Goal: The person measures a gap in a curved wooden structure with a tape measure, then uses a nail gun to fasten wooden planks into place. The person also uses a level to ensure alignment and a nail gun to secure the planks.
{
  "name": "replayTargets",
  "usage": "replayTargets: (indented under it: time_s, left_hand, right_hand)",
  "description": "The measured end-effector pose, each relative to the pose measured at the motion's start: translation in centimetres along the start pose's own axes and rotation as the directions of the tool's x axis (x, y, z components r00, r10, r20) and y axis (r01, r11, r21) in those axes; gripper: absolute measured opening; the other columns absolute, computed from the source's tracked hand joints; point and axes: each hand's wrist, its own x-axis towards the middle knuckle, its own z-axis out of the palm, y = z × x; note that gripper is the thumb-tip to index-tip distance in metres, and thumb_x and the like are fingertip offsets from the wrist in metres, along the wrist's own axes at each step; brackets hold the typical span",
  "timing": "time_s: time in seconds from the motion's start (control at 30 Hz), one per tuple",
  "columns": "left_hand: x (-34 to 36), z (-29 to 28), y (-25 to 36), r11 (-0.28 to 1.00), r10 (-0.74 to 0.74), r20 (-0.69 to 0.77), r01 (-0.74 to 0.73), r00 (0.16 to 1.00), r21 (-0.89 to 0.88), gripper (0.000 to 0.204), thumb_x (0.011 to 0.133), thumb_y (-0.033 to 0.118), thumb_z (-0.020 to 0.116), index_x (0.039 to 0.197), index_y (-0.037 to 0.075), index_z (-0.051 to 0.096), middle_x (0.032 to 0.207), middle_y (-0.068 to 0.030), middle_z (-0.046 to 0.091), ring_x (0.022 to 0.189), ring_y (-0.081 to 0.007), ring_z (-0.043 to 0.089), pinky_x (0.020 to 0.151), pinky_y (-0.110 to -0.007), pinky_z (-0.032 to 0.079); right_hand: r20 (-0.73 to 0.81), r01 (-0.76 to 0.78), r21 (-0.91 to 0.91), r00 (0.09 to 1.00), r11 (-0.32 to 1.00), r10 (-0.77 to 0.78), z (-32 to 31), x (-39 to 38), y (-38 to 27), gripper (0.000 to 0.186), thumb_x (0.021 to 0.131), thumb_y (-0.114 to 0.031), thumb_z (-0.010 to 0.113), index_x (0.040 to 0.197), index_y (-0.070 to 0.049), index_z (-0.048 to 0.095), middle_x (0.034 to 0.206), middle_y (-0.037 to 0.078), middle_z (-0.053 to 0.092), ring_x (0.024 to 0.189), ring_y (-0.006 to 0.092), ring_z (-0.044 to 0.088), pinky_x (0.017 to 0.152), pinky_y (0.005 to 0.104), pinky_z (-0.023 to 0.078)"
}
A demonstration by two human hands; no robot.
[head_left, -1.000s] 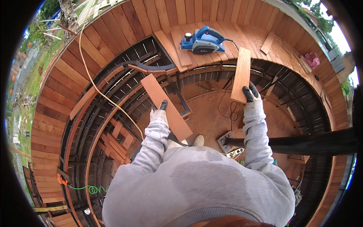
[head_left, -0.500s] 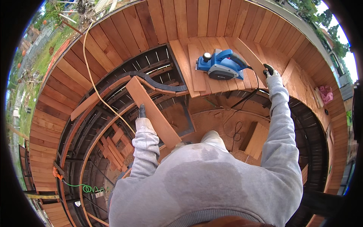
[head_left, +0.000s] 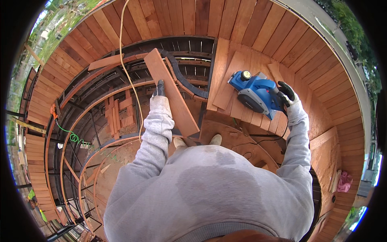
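Your left hand (head_left: pixel 159 88) is closed on the edge of a reddish wooden board (head_left: pixel 171 92) — the board runs slantwise past that hand, over the open dark framing (head_left: pixel 100 92). Your right hand (head_left: pixel 287 93), gloved, wraps the rear handle of the blue electric planer (head_left: pixel 253 92), which sits on the finished decking (head_left: pixel 250 52) just left of that hand — an orange cord (head_left: pixel 128 72) trails left of your left hand.

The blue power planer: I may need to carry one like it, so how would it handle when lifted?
The blue power planer looks rigid and probably heavy for its size. The right hand is at its rear handle; the trailing cord may tug. Its flat base seems unlikely to roll.
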Motion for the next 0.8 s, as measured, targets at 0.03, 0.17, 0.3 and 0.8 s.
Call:
replayTargets:
  time_s: [0.03,0.17,0.3,0.8]
  left_hand:
    - [-0.1,0.3,0.7,0.998,0.059,-0.017,-0.059,0.998,0.005,0.069,0.092,0.057,0.064,0.131,0.0,0.062,0.119,-0.0107,0.067,0.101,-0.0213,0.06,0.09,-0.033,0.048]
    - [-1.1,1.0,4.3,0.984,0.133,-0.019,-0.13,0.991,0.121,0.068,0.091,0.056,0.065,0.129,-0.001,0.063,0.119,-0.0115,0.067,0.1,-0.0224,0.061,0.09,-0.033,0.047]
    - [1.4,1.1,3.8,0.981,0.193,-0.015,-0.193,0.981,0.006,0.068,0.091,0.056,0.065,0.128,-0.001,0.063,0.115,-0.0117,0.068,0.096,-0.0226,0.061,0.086,-0.034,0.049]
    - [4.4,9.0,13.6,0.96,0.254,0.1,-0.239,0.962,-0.145,0.079,0.09,0.07,0.056,0.124,-0.001,0.064,0.104,-0.015,0.068,0.085,-0.0271,0.064,0.077,-0.039,0.052]
  right_hand:
    - [0.174,0.1,0.099,0.978,0.99,-0.117,1.9,0.8,-1.8,0.049,0.089,-0.013,0.073,0.136,-0.01,0.059,0.125,0.009,0.065,0.113,0.0193,0.061,0.102,0.0315,0.046]
    - [0.165,-0.15,-0.384,0.96,0.911,0.227,4.9,2.7,-8.8,0.055,0.082,-0.008,0.078,0.133,-0.019,0.061,0.121,0.007,0.066,0.107,0.0188,0.063,0.09,0.0312,0.053]
    - [0.147,-0.217,-0.25,0.955,0.944,0.258,5.7,2.6,-9.1,0.051,0.084,-0.002,0.075,0.131,-0.019,0.063,0.112,0.005,0.067,0.091,0.0151,0.064,0.075,0.0276,0.056]
    - [-0.124,0.09,0.307,0.991,0.948,-0.053,11.5,-8.6,-16.6,0.048,0.085,-0.006,0.073,0.13,0.0,0.057,0.102,0.013,0.067,0.07,0.0164,0.065,0.062,0.0278,0.055]
